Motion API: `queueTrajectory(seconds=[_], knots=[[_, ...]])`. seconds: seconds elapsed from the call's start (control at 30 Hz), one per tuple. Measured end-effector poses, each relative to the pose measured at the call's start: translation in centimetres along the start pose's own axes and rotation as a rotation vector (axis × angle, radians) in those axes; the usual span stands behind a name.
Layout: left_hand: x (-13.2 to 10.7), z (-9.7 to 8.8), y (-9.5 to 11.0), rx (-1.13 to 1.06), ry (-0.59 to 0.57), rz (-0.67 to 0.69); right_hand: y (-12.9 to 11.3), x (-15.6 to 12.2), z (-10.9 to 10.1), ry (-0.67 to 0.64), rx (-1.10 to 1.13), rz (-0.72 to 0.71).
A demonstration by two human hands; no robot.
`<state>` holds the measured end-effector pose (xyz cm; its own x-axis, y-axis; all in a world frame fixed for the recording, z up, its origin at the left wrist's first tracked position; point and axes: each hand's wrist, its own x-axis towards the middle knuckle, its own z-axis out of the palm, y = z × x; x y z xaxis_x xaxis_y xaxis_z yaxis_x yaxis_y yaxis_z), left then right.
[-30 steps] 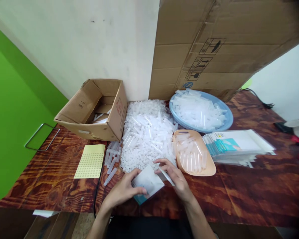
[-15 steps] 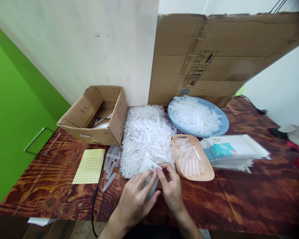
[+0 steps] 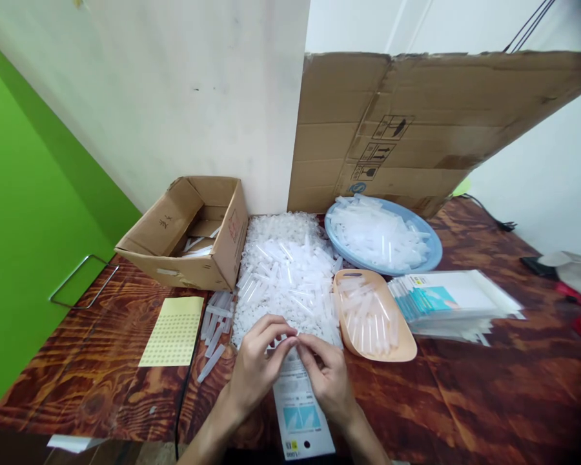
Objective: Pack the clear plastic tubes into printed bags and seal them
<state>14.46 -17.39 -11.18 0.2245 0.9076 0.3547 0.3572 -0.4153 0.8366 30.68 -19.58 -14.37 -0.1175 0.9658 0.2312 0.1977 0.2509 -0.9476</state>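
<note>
A flat white-and-blue printed package (image 3: 301, 413) with a hang hole hangs below my fingers, its printed side towards me. My left hand (image 3: 261, 361) pinches its upper edge between thumb and fingertips. Close beside it, my right hand (image 3: 326, 374) pinches the same edge, the fingertips of both hands nearly touching. What exactly lies between the fingertips is too small to see. Just beyond my hands spreads a heap of clear plastic tubes and small clear pieces (image 3: 285, 278).
Left stand an open cardboard box (image 3: 230, 245), a yellow sticker sheet (image 3: 172, 332) and loose tubes (image 3: 215, 329). To the right are an orange tray (image 3: 404, 342) of tubes, a blue basin (image 3: 433, 242) heaped with tubes, and a stack of similar packages (image 3: 445, 300). A cardboard sheet (image 3: 339, 123) leans behind.
The package has turned so that its printed side hangs down towards me, where before it was mostly hidden in my hands. My fingertips have come together at its top edge.
</note>
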Motion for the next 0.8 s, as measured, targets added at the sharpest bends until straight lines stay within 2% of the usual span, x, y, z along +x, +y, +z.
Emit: queueTrajectory(seconds=[0.27,0.43,0.6,0.67,0.7,0.73,0.8], knots=[[0.2,-1.1,0.0,-0.162,-0.102,-0.129,1.3,0.5,-1.0,-0.106,-0.135,-0.185],[0.5,-1.3,0.3,-0.118,-0.113,-0.108,1.5,0.9,-1.4,-0.164,-0.235,-0.269],[1.4,-1.8,0.4,-0.071,-0.092,-0.087,0.4,1.6,-1.0,-0.14,-0.164,-0.262],[2.5,-3.5,0.6,-0.061,0.01,-0.073,-0.2,1.8,-1.1,-0.107,-0.096,-0.261],[3.4,-4.7,0.8,-0.042,0.112,-0.067,-0.5,1.9,-1.3,-0.081,-0.067,-0.256],[4.3,-6.3,1.0,-0.008,0.24,-0.07,-0.7,1.9,-1.4,-0.052,-0.046,-0.249],[6.7,-10.0,1.4,0.129,0.593,-0.033,-1.1,2.2,-1.9,0.0,-0.031,-0.238]])
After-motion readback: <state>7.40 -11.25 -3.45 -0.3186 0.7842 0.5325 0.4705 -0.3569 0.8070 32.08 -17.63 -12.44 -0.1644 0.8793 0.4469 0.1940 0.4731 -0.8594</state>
